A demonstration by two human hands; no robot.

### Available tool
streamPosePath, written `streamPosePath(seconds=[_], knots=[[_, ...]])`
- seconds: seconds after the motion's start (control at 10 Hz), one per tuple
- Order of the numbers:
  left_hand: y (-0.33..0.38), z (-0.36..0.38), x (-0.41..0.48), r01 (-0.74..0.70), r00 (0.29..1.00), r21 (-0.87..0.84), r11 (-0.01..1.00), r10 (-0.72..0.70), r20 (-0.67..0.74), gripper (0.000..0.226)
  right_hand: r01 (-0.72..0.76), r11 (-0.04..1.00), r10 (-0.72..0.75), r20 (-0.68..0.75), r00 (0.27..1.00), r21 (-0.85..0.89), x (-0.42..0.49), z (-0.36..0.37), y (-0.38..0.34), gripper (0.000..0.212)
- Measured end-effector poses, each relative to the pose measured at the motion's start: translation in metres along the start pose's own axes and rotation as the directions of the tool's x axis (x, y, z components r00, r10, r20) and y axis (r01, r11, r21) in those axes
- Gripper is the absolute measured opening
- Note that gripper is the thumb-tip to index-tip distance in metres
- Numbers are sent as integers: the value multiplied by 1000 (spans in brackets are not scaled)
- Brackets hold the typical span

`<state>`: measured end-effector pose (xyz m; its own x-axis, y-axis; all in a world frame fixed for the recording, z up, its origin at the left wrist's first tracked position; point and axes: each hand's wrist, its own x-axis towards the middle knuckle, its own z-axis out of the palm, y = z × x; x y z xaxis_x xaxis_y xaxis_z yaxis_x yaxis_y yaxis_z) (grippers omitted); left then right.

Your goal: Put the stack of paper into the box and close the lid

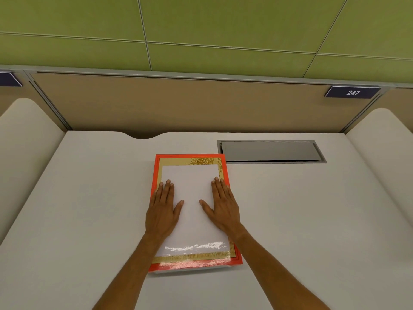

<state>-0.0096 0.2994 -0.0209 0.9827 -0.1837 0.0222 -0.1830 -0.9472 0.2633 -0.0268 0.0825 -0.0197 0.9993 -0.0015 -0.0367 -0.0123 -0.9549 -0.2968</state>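
- One box [192, 264] is sitting on the bench [89, 198], one paper stack [191, 189] lying on top.
- Two hands are pressing flat, fingers spread, gripping nothing: left hand [162, 211], right hand [223, 205].

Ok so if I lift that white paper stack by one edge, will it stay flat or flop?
The paper stack looks thin, so it would probably sag if lifted by one edge. It lies on a glossy orange box, so it may slide easily. Supporting both sides with the left hand and right hand seems safer.

2 hands [162, 206], 1 box [156, 175]
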Motion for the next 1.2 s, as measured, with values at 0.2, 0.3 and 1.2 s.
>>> streamPosePath(seconds=[0.2, 0.3, 1.2], knots=[[-2, 8, 1, 37, 999, 3, 999, -37, 25, 88, -17, 1000, 17, 16, 1000, -8, 0, 4, 0, 84], [-3, 11, 0, 43, 998, 23, 999, -44, 35, 85, -13, 1000, 13, 9, 1000, -23, 0, 5, 0, 83], [20, 2, 7, 37, 999, -65, 997, -36, 14, 90, -33, 999, 33, -1, 999, 3, -6, -23, 17, 87]])
